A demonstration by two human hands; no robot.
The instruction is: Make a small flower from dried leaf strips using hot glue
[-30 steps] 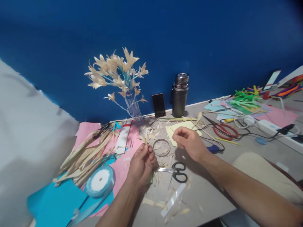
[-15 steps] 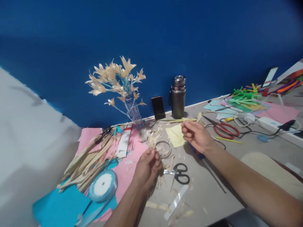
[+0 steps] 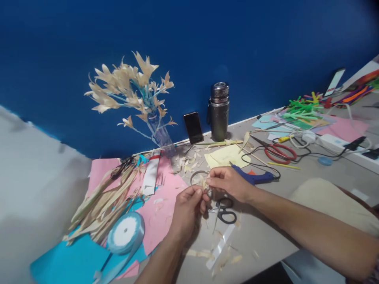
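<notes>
At the centre of the frame, a small pale-cream, husk-like petal piece (image 3: 203, 181) rises just above the left hand's grip, where thumb and fingers (image 3: 197, 190) are pinched together on its lower end; its long axis appears roughly upright, though fingers hide part of it. The person's left hand (image 3: 189, 203) lies below it, while the right hand (image 3: 229, 182) meets it from the right, thumb and finger drawn close; whether that grip clamps or merely touches cannot be told. A thin grey round ring (image 3: 195, 173) sits just behind, black-handled metal scissors (image 3: 227, 217) just below right, and a blue plastic glue gun (image 3: 254, 176) beside the right wrist. The grey bench (image 3: 262, 232) offers its widest open stretch at lower right, ending at its front edge.
</notes>
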